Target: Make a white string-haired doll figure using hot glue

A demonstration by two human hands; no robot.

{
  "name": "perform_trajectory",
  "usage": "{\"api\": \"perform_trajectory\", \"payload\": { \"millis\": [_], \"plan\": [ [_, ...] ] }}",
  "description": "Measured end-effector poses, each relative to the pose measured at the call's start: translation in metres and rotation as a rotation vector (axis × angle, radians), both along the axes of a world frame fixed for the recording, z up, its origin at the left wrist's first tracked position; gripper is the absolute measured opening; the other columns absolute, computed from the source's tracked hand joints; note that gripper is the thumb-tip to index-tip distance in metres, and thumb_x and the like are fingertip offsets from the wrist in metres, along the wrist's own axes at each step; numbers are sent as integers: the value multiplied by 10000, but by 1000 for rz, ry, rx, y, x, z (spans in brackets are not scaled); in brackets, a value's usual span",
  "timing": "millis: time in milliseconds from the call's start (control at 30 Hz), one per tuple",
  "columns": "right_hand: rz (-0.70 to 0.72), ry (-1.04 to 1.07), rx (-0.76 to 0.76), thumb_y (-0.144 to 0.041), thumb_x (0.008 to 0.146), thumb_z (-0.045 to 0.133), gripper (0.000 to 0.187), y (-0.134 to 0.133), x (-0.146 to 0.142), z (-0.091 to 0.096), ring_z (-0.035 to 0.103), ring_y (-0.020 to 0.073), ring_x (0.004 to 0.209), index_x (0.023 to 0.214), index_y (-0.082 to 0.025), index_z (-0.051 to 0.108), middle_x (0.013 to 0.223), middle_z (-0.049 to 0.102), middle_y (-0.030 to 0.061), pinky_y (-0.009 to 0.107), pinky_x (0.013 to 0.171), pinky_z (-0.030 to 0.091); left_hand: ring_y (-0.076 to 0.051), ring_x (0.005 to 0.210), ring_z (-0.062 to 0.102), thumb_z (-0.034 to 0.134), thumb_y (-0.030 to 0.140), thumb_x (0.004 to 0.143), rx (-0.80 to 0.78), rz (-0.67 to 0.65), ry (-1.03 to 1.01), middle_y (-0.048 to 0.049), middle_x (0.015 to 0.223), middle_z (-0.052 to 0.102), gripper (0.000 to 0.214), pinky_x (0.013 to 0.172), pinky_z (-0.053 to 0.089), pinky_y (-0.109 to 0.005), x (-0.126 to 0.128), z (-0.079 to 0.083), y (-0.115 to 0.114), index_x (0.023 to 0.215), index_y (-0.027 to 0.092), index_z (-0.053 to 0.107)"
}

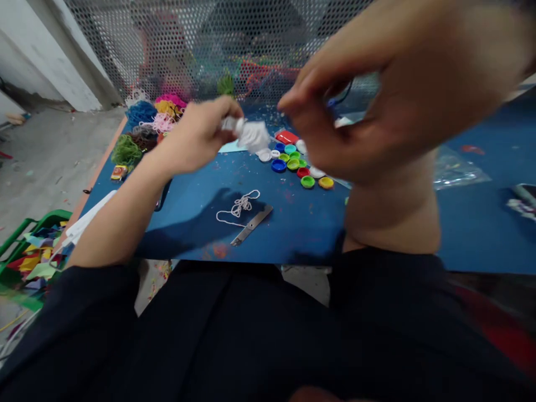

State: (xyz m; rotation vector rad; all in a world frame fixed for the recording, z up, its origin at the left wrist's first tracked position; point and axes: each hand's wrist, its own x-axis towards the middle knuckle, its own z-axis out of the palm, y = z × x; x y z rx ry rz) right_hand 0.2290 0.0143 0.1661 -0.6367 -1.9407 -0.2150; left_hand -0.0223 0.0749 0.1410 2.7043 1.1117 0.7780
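My left hand is closed on a white crumpled bundle, held above the table; blur hides whether it is plastic, paper or cloth. Raised close to the camera at the right, my right hand has its thumb and fingertips brought together in a pinch. Anything between those fingertips is too small or blurred to see. On the table below the hands lies a flat metal strip with a hole, and a white string lies loosely heaped beside it, one end at the hole.
Several coloured bottle caps cluster mid-table on the blue tabletop. Yarn bundles fill the back left corner, before a perforated metal screen. A clear plastic bag lies right. A green basket of scraps stands lower left.
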Motion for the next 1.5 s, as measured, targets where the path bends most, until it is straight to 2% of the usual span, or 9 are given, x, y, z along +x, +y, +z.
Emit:
{"api": "perform_trajectory", "payload": {
  "millis": [100,200,300,500,800,1067,1200,1333,1500],
  "plan": [
    [92,-537,280,-426,1066,622,224,2,3,-36,663,159,745,967,-239,696,915,759,-23,341,665,456,-305,1155,701,565,225,1017,-154,44,276,-133,1202,770,318,1057,500,-477,-6,-57,-2,1307,160,679],
    [240,-841,154,-386,1104,554,237,3,11,-85,670,175,792,1051,-225,720,993,780,17,342,668,428,-321,1206,689,485,231,1056,-187,71,372,-146,1226,764,317,1086,483,-509,-20,-100,-6,1310,167,662],
    [279,-919,-34,-358,1093,599,222,1,24,-127,666,193,898,1197,-209,725,1083,780,66,351,745,408,-338,1269,656,474,237,1063,-178,97,367,-172,1327,732,323,1102,472,-527,-31,-121,-4,1320,157,653],
    [294,-784,-248,-318,1118,574,220,0,37,-166,631,217,1021,1195,-182,729,1149,748,101,348,859,402,-347,1381,595,551,260,1040,-111,24,255,-158,1451,669,321,1157,423,-549,-32,-117,-8,1340,182,635],
    [378,-736,-489,-305,1086,588,175,-1,44,-165,598,250,1024,1020,-173,682,1067,710,114,365,878,414,-322,1217,622,622,325,1034,50,-471,300,-113,1322,716,156,994,443,-495,-3,-116,-53,1075,215,725],
    [501,-444,-579,-201,1035,567,72,6,42,-179,579,166,811,975,-203,606,898,663,37,289,769,441,-300,1165,614,563,181,1027,-54,-420,225,-145,1233,738,159,936,438,-445,10,-128,-63,971,173,712],
    [454,-178,-652,-310,1069,580,126,-4,33,-185,587,129,757,1051,-198,635,891,674,26,254,728,452,-200,896,640,517,94,953,-347,-339,-5,-67,936,729,152,832,454,-348,13,-123,-68,948,174,645],
    [358,-64,-758,-485,1020,713,307,-19,20,-181,553,99,674,1078,-184,716,813,685,9,233,642,415,-135,729,577,596,243,956,-600,-258,-223,-4,829,672,70,697,436,-260,15,-121,-71,995,188,582],
    [357,-83,-805,-342,966,753,172,-24,12,-180,500,71,550,976,-172,768,699,671,-12,218,555,372,-130,766,590,614,254,938,-631,-262,-304,-7,872,670,109,721,450,-249,17,-124,-72,998,194,546]
  ]
}}
